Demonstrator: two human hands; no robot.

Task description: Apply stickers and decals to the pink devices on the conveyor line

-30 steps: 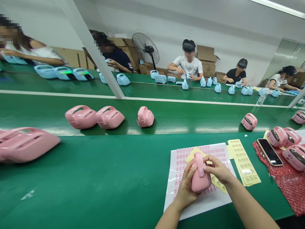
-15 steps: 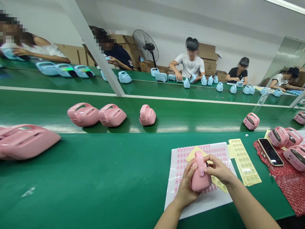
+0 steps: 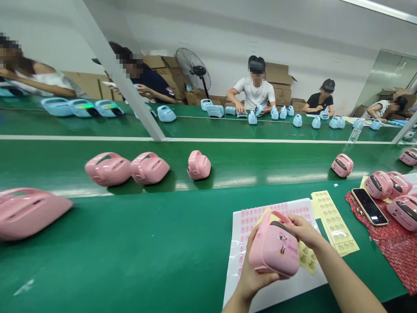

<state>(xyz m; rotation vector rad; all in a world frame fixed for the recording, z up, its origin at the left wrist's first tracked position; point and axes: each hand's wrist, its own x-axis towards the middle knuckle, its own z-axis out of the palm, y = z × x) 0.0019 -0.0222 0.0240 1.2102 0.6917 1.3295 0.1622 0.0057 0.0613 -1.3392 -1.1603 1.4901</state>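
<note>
A pink plastic device with a carrying handle [image 3: 275, 254] is raised over the white sticker sheet [image 3: 239, 221], its printed front and dark panel turned partly toward me. My left hand [image 3: 252, 276] is wrapped round its left side and underside, with the thumb along the bottom. At the upper right, my right hand [image 3: 302, 230] has its fingers closed on the right end of the handle; the fingertips are partly hidden. Small pink oval stickers cover the sheet in rows. Under the device a yellow sticker strip [image 3: 308, 256] partly shows.
More yellow sticker sheets [image 3: 335, 221] lie to the right. Beyond are a phone [image 3: 369, 206] on red bubble wrap [image 3: 391, 256] and several pink devices [image 3: 379, 184]. Others stand on the left [image 3: 109, 169]. Across the divider, several people work among blue devices [image 3: 215, 111].
The pink device has been turned from its handle-end side to show its printed front. My right hand has shifted along to the handle's far end. The camera view has tilted slightly.
</note>
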